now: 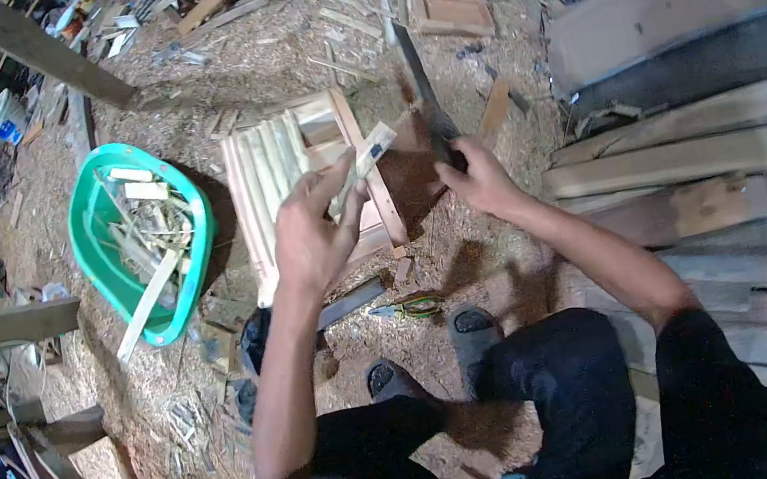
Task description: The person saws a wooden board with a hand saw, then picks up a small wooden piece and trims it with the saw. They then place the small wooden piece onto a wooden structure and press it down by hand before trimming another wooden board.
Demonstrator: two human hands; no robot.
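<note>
My left hand [313, 229] pinches a short, pale strip of wood [379, 141] with a dark mark near its end, between thumb and fingers. My right hand [483, 180] is wrapped round the lower end of a long, dark, blade-like tool [419, 81] that points away from me, its edge side near the strip. Below the left hand, a wooden frame with slats [273, 156] lies on the sawdust floor, partly covered by that hand. Pliers with green-and-yellow handles [407, 309] lie between the frame and my feet.
A teal basin [80, 229] of wood scraps stands left of the frame. Stacked planks [685, 161] line the right side. A small wooden frame [479, 12] and scattered offcuts lie farther off. A wooden post [49, 57] slants across the upper left.
</note>
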